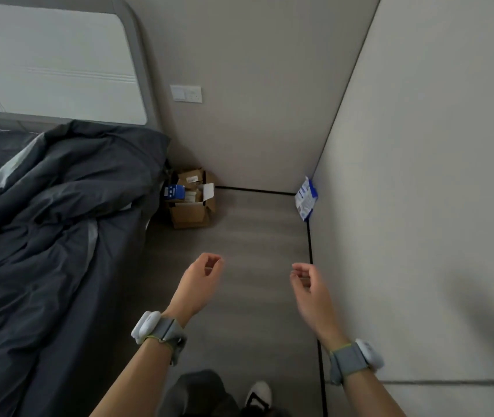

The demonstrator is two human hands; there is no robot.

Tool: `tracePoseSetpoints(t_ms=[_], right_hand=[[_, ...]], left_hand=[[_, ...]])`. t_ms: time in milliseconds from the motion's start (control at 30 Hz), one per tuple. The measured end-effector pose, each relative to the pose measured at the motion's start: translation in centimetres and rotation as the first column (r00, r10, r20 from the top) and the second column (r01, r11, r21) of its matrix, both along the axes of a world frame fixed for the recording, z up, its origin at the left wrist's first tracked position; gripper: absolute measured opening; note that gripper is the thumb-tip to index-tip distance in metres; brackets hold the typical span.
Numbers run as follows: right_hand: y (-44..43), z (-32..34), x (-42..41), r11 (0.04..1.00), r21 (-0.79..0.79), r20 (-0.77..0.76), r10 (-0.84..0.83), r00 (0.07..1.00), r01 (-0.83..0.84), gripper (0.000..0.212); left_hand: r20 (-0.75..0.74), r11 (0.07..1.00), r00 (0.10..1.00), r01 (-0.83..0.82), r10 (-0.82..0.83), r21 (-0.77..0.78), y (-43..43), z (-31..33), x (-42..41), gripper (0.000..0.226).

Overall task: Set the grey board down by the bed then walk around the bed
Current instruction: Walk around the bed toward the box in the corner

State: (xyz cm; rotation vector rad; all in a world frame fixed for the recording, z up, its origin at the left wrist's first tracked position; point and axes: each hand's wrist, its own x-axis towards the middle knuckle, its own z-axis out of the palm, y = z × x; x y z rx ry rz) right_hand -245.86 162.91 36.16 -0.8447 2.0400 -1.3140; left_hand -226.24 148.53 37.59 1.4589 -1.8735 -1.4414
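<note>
Narrow strip of grey floor (248, 236) ran between the bed (44, 236) on my left and a pale wall (420, 206) on my right, ending at the far wall with its switch plate (186, 93). Dark duvet (68, 182) lay rumpled over the mattress, hanging toward the aisle; padded headboard (56, 64) behind it. An open cardboard box (190, 200) of small packets sat in the corner by the bed's head, touching the bed frame or just beside it, I could not tell which. A blue-and-white packet (306, 200) leaned against the right wall at the far corner. My left hand (200, 281) hung over the floor, fingers curled loosely inward, closed on nothing. My right hand (312, 284) was beside it, well apart, fingers half bent and empty, somewhat blurred. Bands with white units on both wrists. One shoe (259, 392) showed at the bottom edge. The grey board was nowhere in view; I could not say where it lay, so I judged it was either already down outside the frame or not yet fetched. Risks, as I judged them: the aisle was tight, and the box stood at its end, so a careless step could kick it or spill the packets; the hanging duvet could catch a foot; the blind corner left little room to turn.
</note>
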Motion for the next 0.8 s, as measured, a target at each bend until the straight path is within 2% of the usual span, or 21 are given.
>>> tracePoseSetpoints(t_ms=[100, 167, 267, 400, 567, 633, 800], right_hand=[[-6.1, -0.9, -5.7, 0.999, 0.024, -0.002, 0.028, 1.000, -0.028, 0.015], [-8.7, -1.1, -7.3, 0.998, 0.040, 0.028, 0.037, 0.999, -0.038, 0.015], [-15.7, -2.5, -12.0, 0.998, 0.049, 0.007, 0.033, 0.999, -0.033, 0.022], [-26.2, -2.3, -17.7, 0.996, 0.063, -0.005, 0.063, 0.998, -0.063, 0.020], [-43.3, 0.0, -24.6, 0.992, 0.056, -0.040, 0.115, 0.993, -0.112, 0.015], [-47.4, 0.9, -25.9, 0.992, 0.039, -0.048, 0.121, 0.992, -0.119, 0.014], [-59.5, 0.8, -29.6, 0.979, 0.030, -0.049, 0.205, 0.978, -0.203, 0.015]], left_hand=[[-0.121, 0.983, 0.982, -0.132, 0.148, 0.128, -6.7, -0.7, -5.6, 0.010], [-0.147, 0.965, 0.965, -0.189, 0.216, 0.180, -9.3, -0.9, -7.5, 0.012], [-0.135, 0.976, 0.980, -0.121, 0.146, 0.181, -16.2, -3.1, -12.5, 0.012], [-0.145, 0.988, 0.987, -0.044, 0.066, 0.151, -26.4, -3.8, -18.7, 0.008], [-0.160, 0.995, 0.986, -0.039, 0.054, 0.092, -42.6, -1.8, -26.5, 0.008], [-0.182, 0.996, 0.981, -0.049, 0.062, 0.076, -46.4, -0.5, -28.1, 0.008], [-0.132, 0.994, 0.985, -0.107, 0.111, 0.039, -57.1, 0.2, -31.2, 0.011]])
